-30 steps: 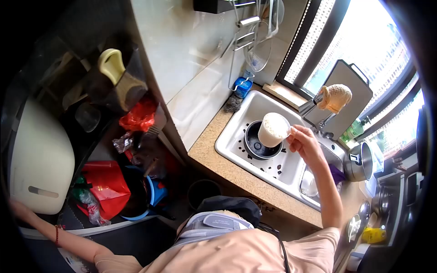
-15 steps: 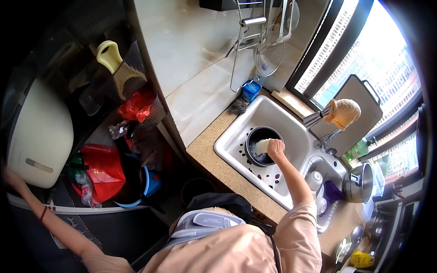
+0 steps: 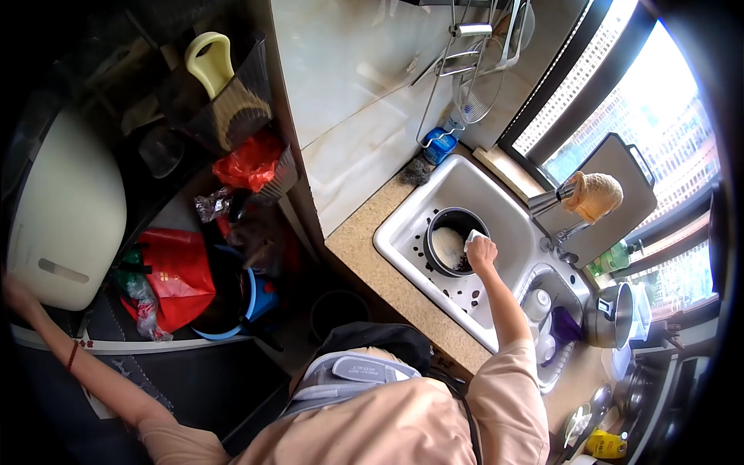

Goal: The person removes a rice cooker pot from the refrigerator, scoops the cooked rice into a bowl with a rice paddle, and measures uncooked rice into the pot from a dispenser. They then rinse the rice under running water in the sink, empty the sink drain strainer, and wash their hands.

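Over the right rim of a dark round pot [image 3: 467, 220], my right hand [image 3: 482, 254] is closed on a small white cup [image 3: 472, 237], mostly covered by my fingers. White grains that look like rice [image 3: 448, 246] lie in the pot. The pot stands in a white sink [image 3: 393, 234] with dark spots on its bottom. Far to the left, my left hand [image 3: 20, 301] is at the lower edge of a large cream lid-like panel [image 3: 70, 209] with a slot. Shadow hides its fingers.
A cloth-wrapped faucet [image 3: 593, 196] rises behind the sink. To the right are a drainer basin with bottles and a purple item [image 3: 566, 325], and a steel pot [image 3: 610, 314]. A red bag [image 3: 177, 275] and a brush [image 3: 232, 105] are in the left cabinet.
The white grains now lie in a heap in the pot; before, a white mass showed just under my right hand. The view has shifted slightly. My left hand stays at the panel.
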`<state>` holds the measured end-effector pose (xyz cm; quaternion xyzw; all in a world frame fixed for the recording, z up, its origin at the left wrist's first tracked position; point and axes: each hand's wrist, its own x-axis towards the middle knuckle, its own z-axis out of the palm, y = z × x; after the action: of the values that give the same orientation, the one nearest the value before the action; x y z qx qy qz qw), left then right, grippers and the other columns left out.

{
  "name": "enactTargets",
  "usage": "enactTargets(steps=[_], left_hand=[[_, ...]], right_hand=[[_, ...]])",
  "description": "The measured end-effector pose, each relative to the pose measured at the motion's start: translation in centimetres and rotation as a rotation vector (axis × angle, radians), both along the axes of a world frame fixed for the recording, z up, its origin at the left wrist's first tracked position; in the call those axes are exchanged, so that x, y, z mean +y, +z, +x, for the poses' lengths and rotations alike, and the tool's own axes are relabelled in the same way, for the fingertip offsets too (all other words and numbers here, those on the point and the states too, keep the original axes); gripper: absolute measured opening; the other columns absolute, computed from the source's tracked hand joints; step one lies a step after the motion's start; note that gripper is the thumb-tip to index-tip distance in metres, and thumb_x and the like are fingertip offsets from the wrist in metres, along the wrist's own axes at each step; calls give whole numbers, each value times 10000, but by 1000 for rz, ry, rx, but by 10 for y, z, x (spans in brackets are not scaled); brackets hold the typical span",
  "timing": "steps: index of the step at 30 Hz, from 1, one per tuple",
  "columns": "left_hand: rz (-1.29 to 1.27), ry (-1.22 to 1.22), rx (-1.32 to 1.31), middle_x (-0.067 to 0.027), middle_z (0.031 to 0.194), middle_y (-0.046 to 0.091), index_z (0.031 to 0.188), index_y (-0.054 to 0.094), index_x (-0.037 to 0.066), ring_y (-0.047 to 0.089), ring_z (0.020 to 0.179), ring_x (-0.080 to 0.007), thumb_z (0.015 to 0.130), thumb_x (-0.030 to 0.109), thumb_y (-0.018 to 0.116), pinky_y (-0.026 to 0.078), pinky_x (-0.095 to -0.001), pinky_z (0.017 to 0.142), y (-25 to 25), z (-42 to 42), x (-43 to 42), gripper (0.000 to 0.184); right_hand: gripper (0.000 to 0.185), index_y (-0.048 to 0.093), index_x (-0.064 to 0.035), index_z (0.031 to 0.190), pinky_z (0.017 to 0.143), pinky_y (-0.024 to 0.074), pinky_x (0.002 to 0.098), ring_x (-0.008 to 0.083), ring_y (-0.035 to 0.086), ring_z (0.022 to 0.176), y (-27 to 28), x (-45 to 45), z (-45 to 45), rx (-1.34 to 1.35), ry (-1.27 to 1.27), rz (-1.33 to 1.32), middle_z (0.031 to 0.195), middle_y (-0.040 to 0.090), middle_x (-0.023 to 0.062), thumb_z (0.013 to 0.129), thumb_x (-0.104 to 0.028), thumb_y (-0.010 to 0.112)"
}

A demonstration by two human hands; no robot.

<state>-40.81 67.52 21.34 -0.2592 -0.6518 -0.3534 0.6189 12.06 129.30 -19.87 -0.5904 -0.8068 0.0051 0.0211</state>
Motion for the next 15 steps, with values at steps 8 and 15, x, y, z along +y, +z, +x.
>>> enactTargets(steps=[8,15], left_hand=[[40,-139,4,-169,1183,499,1253,441,-17,490,1045,-264,950,287,377,376,-367,916,-7,-16,-33,434],[190,-140,-53,-167,1216,503,1280,464,28,465,1154,-242,862,85,375,327,-341,1008,-7,20,22,431]], right_hand=[[215,491,-113,710,402,243,202,48,312,454,109,-64,16,1518,-118,-959,587,390,-47,890,-229,515],[195,536,-51,720,351,354,228,89,489,469,287,-186,-82,1634,217,-925,588,524,13,841,-199,572]])
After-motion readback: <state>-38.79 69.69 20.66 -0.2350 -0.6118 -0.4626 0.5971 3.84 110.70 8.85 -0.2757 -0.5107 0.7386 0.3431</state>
